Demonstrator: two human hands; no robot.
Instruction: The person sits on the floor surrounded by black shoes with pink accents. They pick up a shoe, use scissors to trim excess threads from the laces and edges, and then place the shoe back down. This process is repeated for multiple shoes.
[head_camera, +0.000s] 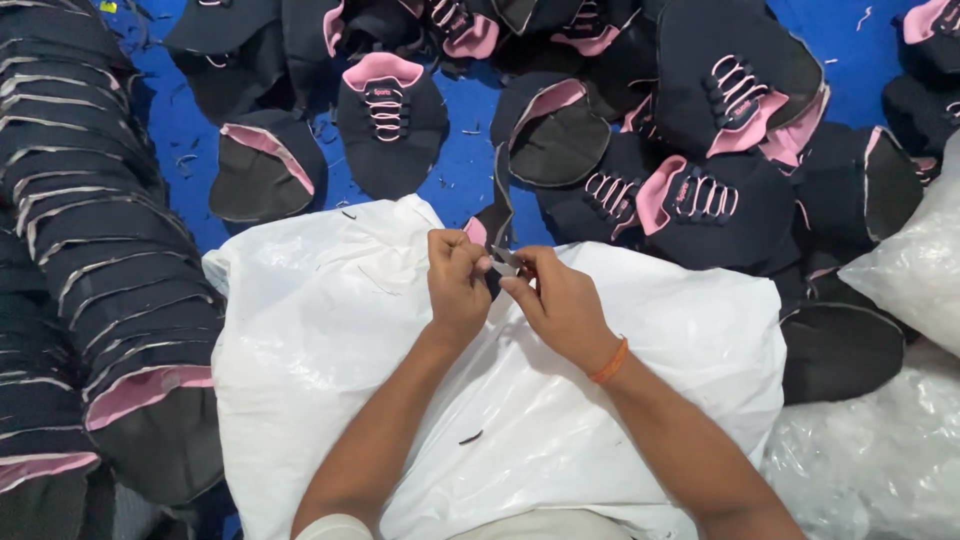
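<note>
My left hand (458, 285) has its fingertips pinched narrow on the edge of a black shoe upper (497, 222) that hangs just past the far rim of the white sack; my right hand (562, 305) is closed round a small metal clipper (507, 262), its tip touching the same edge, thumb and forefinger tight on it; the two hands meet almost knuckle to knuckle. An orange band (609, 362) sits on my right wrist. Both forearms rest over the white woven sack (330, 330), which lies across my lap and carries a short dark thread scrap (470, 437). Beyond it, on the blue floor (460, 170), lie loose black uppers with pink lining and pink laces (388, 125); more pile up at the far right (745, 100). To my left a tall stack of nested uppers (90, 250) leans along the edge; clear plastic bags (900, 420) sit at my right.
</note>
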